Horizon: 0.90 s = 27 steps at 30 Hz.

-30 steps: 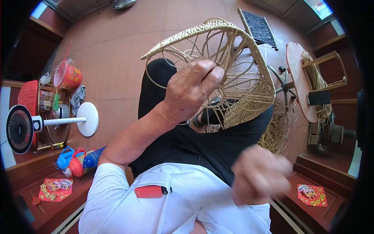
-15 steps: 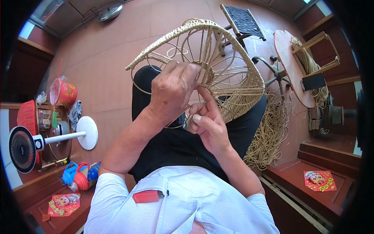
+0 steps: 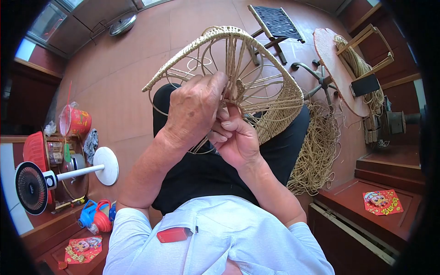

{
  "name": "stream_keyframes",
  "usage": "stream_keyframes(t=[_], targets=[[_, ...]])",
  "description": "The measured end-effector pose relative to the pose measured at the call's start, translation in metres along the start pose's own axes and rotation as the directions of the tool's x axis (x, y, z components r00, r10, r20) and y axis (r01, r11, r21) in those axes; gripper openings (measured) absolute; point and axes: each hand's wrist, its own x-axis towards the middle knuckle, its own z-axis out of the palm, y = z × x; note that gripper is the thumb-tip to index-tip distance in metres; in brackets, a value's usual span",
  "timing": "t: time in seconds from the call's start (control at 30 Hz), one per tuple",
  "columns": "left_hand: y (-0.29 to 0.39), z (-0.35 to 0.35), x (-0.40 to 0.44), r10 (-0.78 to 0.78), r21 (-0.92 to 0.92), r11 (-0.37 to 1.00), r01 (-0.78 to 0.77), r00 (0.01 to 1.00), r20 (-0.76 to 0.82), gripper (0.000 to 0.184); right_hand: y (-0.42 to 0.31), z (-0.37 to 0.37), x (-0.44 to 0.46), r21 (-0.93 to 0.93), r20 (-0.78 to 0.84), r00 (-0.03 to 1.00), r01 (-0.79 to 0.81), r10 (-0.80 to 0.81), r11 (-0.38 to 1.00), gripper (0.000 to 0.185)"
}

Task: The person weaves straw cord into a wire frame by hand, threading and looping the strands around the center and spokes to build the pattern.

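A half-woven basket-like piece (image 3: 282, 110) of tan paper-like cord rests on my lap, tilted, with looped frame rods and bundles of cord running from its rim to a central hub. My left hand (image 3: 192, 107) is closed at the hub, its fingertips around the cord strands (image 3: 231, 59) and partly hidden behind the hand. Just below and to the right, my right hand (image 3: 238, 142) has its fingers curled and thumb pressed in, pinching cord beneath the hub. Its index finger reaches up to the hub. The exact bit of cord between the fingers is hidden.
A heap of loose cord (image 3: 314, 149) lies on the floor to the right. Beyond it stand a wheeled chair base (image 3: 323, 82), a round board (image 3: 323, 46) and a folding stool (image 3: 277, 23). A fan (image 3: 32, 188) and a red bucket (image 3: 79, 120) are at left.
My right hand has moved up and left, closer to my left hand, its fingers drawing together. The woven piece has shifted slightly left in view as the camera turned a little.
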Motion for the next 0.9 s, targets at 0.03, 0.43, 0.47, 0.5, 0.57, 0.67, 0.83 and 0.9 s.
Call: stream_keyframes(t=[0.03, 0.43, 0.47, 0.5, 0.57, 0.67, 0.83, 0.9], targets=[[0.001, 0.001, 0.001, -0.008, 0.017, 1.0, 0.008, 1.0, -0.002, 0.023, -0.001, 0.001, 0.001, 0.031, 0.024, 1.0, -0.017, 0.017, 0.999, 0.064], [0.004, 0.003, 0.004, -0.038, 0.083, 0.996, 0.038, 0.999, 0.002, 0.016, -0.006, -0.003, 0.013, 0.079, 0.061, 0.997, -0.058, 0.054, 0.995, 0.034], [0.004, 0.003, 0.003, -0.057, 0.079, 0.995, 0.056, 0.998, 0.004, 0.013, -0.005, -0.003, 0.013, 0.059, 0.051, 0.998, -0.05, 0.047, 0.997, 0.042], [0.004, 0.003, 0.004, -0.053, 0.078, 0.996, 0.053, 0.999, 0.007, 0.013, -0.003, -0.004, 0.012, 0.061, 0.051, 0.998, -0.046, 0.043, 0.997, 0.042], [0.006, 0.002, 0.006, -0.085, 0.117, 0.99, 0.081, 0.996, 0.03, 0.01, 0.002, -0.009, 0.012, 0.067, 0.031, 0.999, -0.023, 0.021, 0.997, 0.032], [0.003, 0.001, 0.008, -0.096, 0.08, 0.993, 0.092, 0.994, 0.049, 0.01, 0.003, -0.007, 0.012, 0.089, 0.023, 1.0, -0.013, 0.011, 0.996, 0.017], [0.006, -0.003, 0.014, -0.142, 0.11, 0.986, 0.128, 0.982, 0.127, 0.009, 0.002, -0.01, 0.022, 0.175, 0.052, 0.998, -0.039, 0.031, 0.984, 0.016], [0.008, -0.007, 0.016, -0.137, 0.113, 0.986, 0.121, 0.979, 0.15, 0.008, 0.001, -0.014, 0.025, 0.189, 0.068, 0.997, -0.051, 0.039, 0.981, 0.015]])
